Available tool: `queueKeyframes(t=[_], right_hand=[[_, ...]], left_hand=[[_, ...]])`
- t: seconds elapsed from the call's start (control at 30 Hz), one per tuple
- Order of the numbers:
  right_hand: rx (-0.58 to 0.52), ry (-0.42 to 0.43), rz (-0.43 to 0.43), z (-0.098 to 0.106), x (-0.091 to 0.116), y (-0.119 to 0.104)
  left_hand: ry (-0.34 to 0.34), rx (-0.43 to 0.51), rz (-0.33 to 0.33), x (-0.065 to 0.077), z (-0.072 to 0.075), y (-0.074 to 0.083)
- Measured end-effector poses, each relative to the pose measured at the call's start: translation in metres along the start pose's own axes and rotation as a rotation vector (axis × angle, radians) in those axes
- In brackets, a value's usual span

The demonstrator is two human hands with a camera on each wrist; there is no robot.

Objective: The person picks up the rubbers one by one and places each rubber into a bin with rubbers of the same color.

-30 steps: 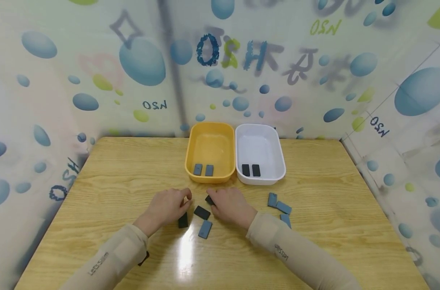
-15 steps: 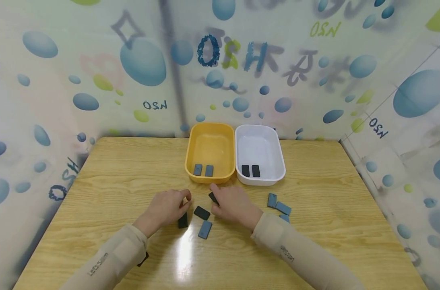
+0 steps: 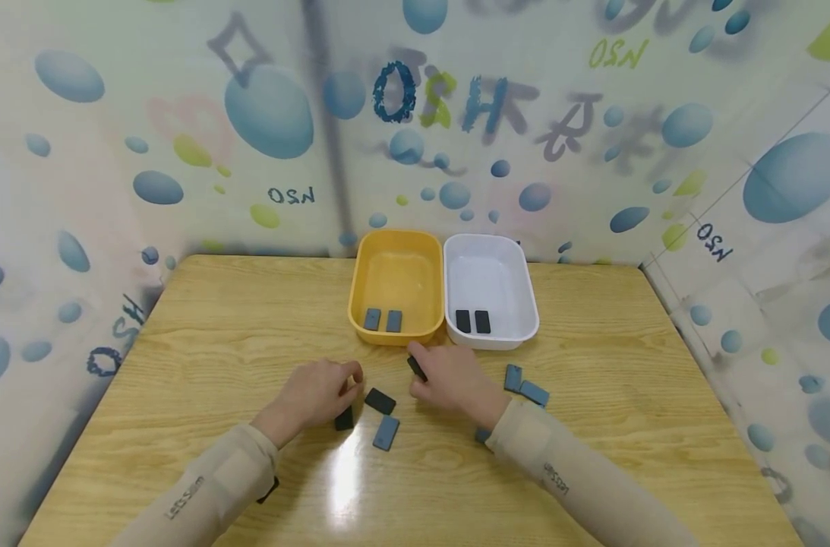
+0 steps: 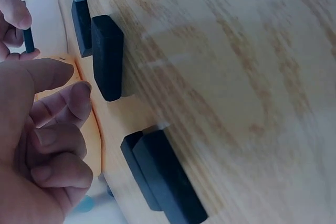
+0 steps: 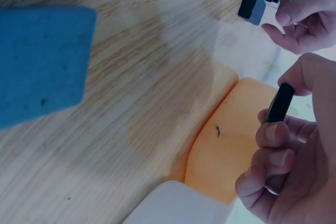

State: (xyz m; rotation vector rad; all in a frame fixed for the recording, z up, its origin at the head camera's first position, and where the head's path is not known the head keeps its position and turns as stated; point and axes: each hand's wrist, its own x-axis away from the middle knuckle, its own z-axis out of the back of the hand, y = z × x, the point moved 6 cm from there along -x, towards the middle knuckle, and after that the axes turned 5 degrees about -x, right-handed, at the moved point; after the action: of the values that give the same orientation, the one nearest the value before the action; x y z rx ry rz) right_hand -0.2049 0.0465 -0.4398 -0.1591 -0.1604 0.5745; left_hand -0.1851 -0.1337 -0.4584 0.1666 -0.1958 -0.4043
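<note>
My right hand (image 3: pixel 459 384) pinches a small black rectangular block (image 5: pixel 280 102) between thumb and fingers, in front of the two bins. My left hand (image 3: pixel 315 395) has its fingers loosely bent with nothing between them. Just below its fingertips lies a black block (image 3: pixel 344 418), partly hidden. Another black block (image 3: pixel 380 401) lies between the hands, with a blue-grey block (image 3: pixel 386 432) close in front of it. In the left wrist view several dark blocks (image 4: pixel 107 59) lie on the wood beside the left fingers.
A yellow bin (image 3: pixel 396 339) holds two blue-grey blocks (image 3: pixel 394 321); the white bin (image 3: pixel 493 342) beside it holds two black ones. Blue-grey blocks (image 3: pixel 534 393) lie right of my right hand, one partly behind the sleeve. Another black block (image 3: pixel 268 490) shows beside the left sleeve.
My right hand has moved right and slightly toward the bins, carrying the black block. My left hand has stayed nearly in place.
</note>
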Motion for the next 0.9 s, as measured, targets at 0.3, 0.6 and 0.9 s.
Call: queueKeyframes(t=[0.3,0.6,0.9], right_hand=[[-0.007,0.006,-0.002,0.004,0.000,0.005],[-0.006,0.051,-0.078,0.026,0.001,0.031],[0.017,0.196,-0.103,0.051,0.009,0.056]], left_hand=[[-0.031,0.033,0.004,-0.002,0.000,0.000],[-0.018,0.026,-0.002,-0.004,0.001,-0.001],[-0.018,0.029,-0.003,-0.005,0.002,0.001]])
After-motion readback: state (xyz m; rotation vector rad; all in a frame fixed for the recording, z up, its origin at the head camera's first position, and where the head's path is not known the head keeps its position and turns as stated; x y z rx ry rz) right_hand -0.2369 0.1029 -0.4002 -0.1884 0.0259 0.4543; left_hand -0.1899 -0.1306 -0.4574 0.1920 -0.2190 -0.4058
